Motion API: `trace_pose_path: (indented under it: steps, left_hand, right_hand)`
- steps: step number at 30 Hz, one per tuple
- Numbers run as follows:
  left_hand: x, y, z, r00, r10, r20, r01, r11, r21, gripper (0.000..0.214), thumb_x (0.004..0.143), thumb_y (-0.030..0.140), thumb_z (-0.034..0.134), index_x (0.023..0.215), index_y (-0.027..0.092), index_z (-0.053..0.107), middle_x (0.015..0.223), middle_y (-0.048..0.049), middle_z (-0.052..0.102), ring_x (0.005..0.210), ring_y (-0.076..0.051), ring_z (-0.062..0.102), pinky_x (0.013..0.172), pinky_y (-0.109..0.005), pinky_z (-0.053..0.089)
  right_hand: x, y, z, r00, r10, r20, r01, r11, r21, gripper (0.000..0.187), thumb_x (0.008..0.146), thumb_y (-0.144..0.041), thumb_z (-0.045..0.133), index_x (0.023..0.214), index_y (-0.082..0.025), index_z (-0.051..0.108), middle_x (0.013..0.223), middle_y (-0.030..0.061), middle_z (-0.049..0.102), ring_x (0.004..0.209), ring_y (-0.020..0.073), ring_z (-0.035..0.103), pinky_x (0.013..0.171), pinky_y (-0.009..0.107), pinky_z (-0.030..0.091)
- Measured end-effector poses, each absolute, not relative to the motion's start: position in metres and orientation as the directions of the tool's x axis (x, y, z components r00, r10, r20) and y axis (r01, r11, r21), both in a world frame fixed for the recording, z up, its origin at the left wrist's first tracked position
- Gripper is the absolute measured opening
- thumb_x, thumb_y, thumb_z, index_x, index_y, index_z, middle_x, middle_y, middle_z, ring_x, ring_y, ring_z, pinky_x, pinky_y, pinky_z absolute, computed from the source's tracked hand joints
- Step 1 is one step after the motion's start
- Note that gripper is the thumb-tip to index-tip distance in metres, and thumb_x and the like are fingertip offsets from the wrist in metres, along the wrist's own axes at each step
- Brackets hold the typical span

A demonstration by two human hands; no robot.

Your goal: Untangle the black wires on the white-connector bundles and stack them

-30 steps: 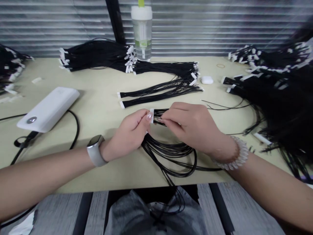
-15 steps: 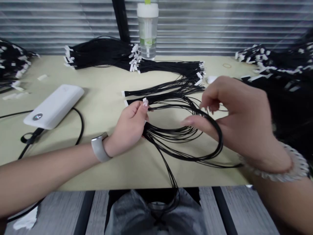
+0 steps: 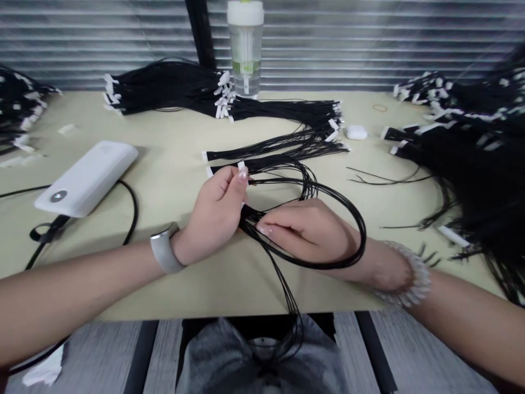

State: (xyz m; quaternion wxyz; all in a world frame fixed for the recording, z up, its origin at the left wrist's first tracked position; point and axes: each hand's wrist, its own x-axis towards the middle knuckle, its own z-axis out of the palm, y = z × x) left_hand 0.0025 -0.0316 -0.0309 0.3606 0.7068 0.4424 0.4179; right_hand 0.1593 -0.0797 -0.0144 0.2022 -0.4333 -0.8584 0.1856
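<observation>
My left hand [image 3: 217, 210] is closed, pinching the small white connector [image 3: 241, 166] at one end of a bundle of thin black wires [image 3: 336, 197]. The bundle curves in a loop to the right and comes back under my left palm, then trails off the table's front edge toward my lap. My right hand [image 3: 307, 230] lies inside that loop, fingers pressed together around the wire strands just right of my left hand. A grey watch sits on my left wrist, a clear beaded bracelet on my right.
Two laid-out wire sets [image 3: 270, 149] lie just behind my hands. Larger black wire bundles [image 3: 164, 87] lie at the back, far left and right [image 3: 471, 142]. A white power bank [image 3: 86, 178] with a black cable sits left; a water bottle [image 3: 245, 46] and white earbud case [image 3: 356, 132] stand behind.
My right hand swung out to the right, drawing the wires into a wide loop, then came back to the strands beside my left hand. My left hand kept its pinch on the connector.
</observation>
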Motion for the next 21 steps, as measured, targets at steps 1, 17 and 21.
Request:
trace_pose_path:
  steps: [1, 17, 21]
  left_hand:
    - [0.003, -0.032, -0.031, 0.269, 0.922, 0.277, 0.322, -0.357, 0.877, 0.031, 0.090, 0.034, 0.036, 0.065, 0.017, 0.042, 0.057, 0.0020, 0.045, 0.052, -0.008, 0.040, 0.049, -0.022, 0.034]
    - [0.003, -0.035, -0.028, 0.302, 0.925, 0.230, 0.341, -0.330, 0.880, 0.030, 0.089, 0.034, 0.038, 0.064, 0.017, 0.041, 0.057, 0.0025, 0.045, 0.052, -0.008, 0.040, 0.049, -0.021, 0.033]
    - [0.003, -0.033, -0.029, 0.265, 0.938, 0.221, 0.328, -0.304, 0.895, 0.032, 0.088, 0.035, 0.038, 0.062, 0.017, 0.042, 0.053, 0.0024, 0.043, 0.049, -0.009, 0.038, 0.046, -0.022, 0.032]
  right_hand:
    - [0.156, -0.081, -0.016, -0.523, 0.825, 0.213, 0.674, 0.554, -0.489, 0.036, 0.087, -0.029, 0.037, 0.058, -0.013, 0.050, 0.053, -0.0023, 0.046, 0.050, 0.0038, 0.034, 0.051, 0.020, 0.027]
    - [0.171, -0.082, -0.008, -0.475, 0.879, 0.028, 0.759, 0.426, -0.493, 0.014, 0.069, -0.014, 0.047, 0.059, -0.014, 0.057, 0.047, -0.0069, 0.044, 0.043, 0.0011, 0.029, 0.043, 0.016, 0.024]
    - [0.202, -0.073, 0.010, -0.339, 0.940, -0.042, 0.818, 0.273, -0.506, 0.013, 0.070, -0.016, 0.051, 0.061, -0.014, 0.060, 0.045, -0.0057, 0.046, 0.041, 0.0014, 0.033, 0.040, 0.016, 0.028]
